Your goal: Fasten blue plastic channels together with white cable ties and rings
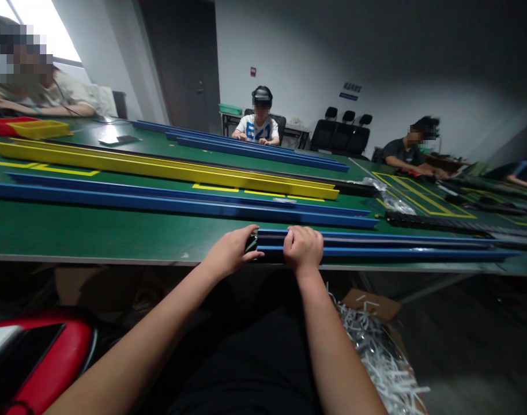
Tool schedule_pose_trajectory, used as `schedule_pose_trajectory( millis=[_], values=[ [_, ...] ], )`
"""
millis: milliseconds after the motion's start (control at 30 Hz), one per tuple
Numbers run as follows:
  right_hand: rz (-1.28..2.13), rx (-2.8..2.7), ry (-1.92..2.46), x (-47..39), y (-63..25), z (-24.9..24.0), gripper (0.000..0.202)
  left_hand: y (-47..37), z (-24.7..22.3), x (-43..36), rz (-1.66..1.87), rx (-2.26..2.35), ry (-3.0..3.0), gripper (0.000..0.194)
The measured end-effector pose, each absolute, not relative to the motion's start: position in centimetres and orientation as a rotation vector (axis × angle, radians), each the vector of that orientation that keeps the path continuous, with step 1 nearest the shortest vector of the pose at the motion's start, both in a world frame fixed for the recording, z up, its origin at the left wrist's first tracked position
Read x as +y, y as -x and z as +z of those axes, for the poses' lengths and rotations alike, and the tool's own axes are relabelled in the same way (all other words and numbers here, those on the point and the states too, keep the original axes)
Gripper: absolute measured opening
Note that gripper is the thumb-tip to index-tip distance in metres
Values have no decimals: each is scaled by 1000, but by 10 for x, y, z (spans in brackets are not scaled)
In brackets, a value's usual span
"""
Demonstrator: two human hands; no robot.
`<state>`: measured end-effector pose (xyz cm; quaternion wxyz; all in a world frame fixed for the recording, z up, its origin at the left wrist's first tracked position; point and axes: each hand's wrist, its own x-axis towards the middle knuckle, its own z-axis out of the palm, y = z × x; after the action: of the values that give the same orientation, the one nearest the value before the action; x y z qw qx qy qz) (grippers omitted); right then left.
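A long blue channel [376,251] lies along the near edge of the green table, with a dark strip running inside it. At its left end is my left hand [231,251], thumb and fingers spanning the channel's end from both sides. Something small between these fingers is too dark to make out. My right hand [304,248] is closed over the channel a little further right, the fingers curled down across its top. Just beyond lie another blue channel [181,206] and a long yellow channel [168,169], roughly parallel to it.
More blue channels [255,151] lie on the far side. Red [4,125] and yellow trays [41,129] stand far left, clear plastic wrap [395,203] right. Below the table edge, a carton holds paper strips [376,351]; a red seat [60,369] is lower left. Several people sit around the table.
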<state>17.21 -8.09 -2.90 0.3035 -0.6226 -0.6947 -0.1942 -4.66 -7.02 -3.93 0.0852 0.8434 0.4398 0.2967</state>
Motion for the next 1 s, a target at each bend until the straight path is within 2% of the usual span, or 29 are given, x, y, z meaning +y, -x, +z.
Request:
schedule_pose_trajectory(
  millis=[100, 367, 667, 1000],
  values=[
    [-546, -1825, 1595, -81, -174, -31, 28, 46, -38, -74, 903, 1372, -2498, 65],
    [-547, -1804, 1549, -81, -175, -34, 27, 48, -38, -82, 888, 1451, -2657, 38],
    [-546, -1805, 1543, -82, -175, -34, 27, 49, -39, -82, 764, 1511, -2705, 51],
    [-544, -1811, 1548, -82, -176, -33, 26, 49, -42, -82, 749, 1562, -2709, 54]
  ],
)
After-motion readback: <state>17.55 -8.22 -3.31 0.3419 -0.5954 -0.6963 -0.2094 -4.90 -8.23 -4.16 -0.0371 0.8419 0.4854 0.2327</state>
